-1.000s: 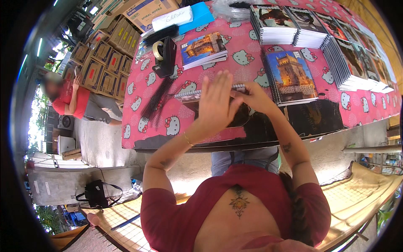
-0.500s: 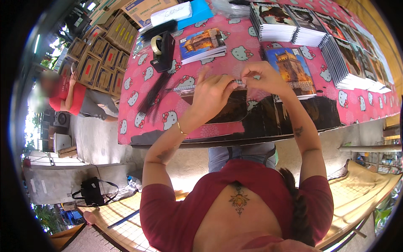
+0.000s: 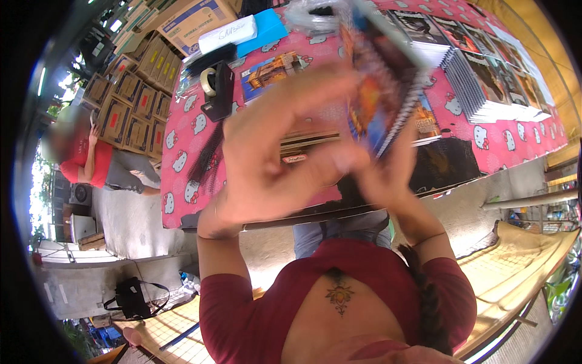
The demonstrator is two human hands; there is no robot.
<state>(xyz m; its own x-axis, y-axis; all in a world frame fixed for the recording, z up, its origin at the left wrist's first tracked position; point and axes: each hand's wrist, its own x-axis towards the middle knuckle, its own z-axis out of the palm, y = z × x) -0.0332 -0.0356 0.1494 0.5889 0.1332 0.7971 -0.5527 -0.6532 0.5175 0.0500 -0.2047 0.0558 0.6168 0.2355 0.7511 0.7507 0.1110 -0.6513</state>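
Observation:
A spiral notebook [image 3: 382, 79] with a dark, blue and orange cover is held up above the table, tilted and smeared by motion, its coil running down the right side. My right hand [image 3: 391, 167] grips its lower end, partly hidden behind it. My left hand [image 3: 273, 145], large and blurred, has its thumb and fingers spread wide, with the fingertips at the notebook's left side; whether they touch it I cannot tell. Beneath lies a dark board or cover [image 3: 312, 145]. A tower-cover notebook [image 3: 427, 118] lies to the right, and castle-cover notebooks [image 3: 257, 79] lie to the left.
A black tape dispenser [image 3: 219, 91] stands at the left beside thin black coils [image 3: 206, 151]. Notebook stacks [image 3: 479, 85] fill the right side of the pink cloth [image 3: 451, 106]. Clear plastic [image 3: 312, 17] lies at the back. A person in red [image 3: 91, 161] stands left, near stacked cartons [image 3: 133, 100].
The notebook has been lifted off the table and turned upright. Both hands have risen towards me; the left one has gone from pinching at the coil to spread fingers.

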